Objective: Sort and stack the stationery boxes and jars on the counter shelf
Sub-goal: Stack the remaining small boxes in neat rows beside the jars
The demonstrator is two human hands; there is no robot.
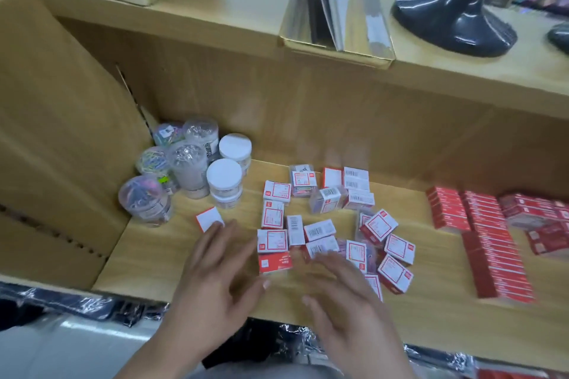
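1. Wooden shelf [147, 255], bearing every item below.
2. Stacks of long red boxes [492, 255] at 3 o'clock, well apart from both hands.
3. Cluster of clear jars [187, 163] at 10 o'clock, two of them white-lidded.
4. Small red-and-white boxes [323, 224], scattered at centre.
5. Left hand [215, 280] at 7 o'clock, fingers straight and spread, holding nothing, fingertips at the lone box [209, 220].
6. Right hand [348, 295] at 5 o'clock, blurred, fingers extended over the scatter's near edge, gripping nothing.
7. Lone box, at 9 o'clock of the scatter.
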